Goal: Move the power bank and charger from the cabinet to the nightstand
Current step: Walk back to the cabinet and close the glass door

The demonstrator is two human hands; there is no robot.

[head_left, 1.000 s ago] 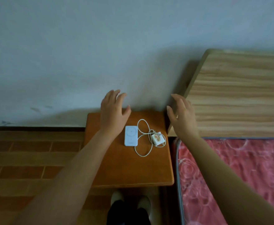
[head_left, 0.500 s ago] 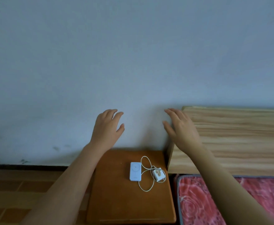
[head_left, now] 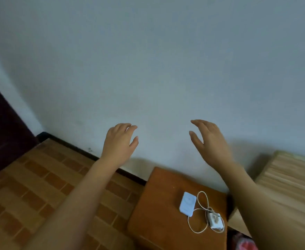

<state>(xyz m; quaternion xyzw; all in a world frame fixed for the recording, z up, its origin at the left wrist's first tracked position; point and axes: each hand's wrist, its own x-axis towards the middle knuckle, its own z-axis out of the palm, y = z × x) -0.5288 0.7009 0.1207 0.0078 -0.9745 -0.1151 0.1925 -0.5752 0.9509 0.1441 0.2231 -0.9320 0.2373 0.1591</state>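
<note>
The left hand (head_left: 119,142) and right hand (head_left: 211,144) hover empty, fingers (head_left: 125,125) loose, before the wall (head_left: 148,69), while power bank (head_left: 187,206) and charger (head_left: 215,221) lie near the nightstand (head_left: 159,204)'s right edge.

- Left hand (head_left: 120,141): bare, nothing worn on it, its back towards the camera, seen up and left of the worktop (head_left: 157,204).
- Its fingers (head_left: 128,126): bare.
- Right hand (head_left: 209,141): bare too, seen above the worktop.
- Left forearm (head_left: 86,192) and right forearm (head_left: 252,195): unclothed down to the frame's lower edge.
</note>
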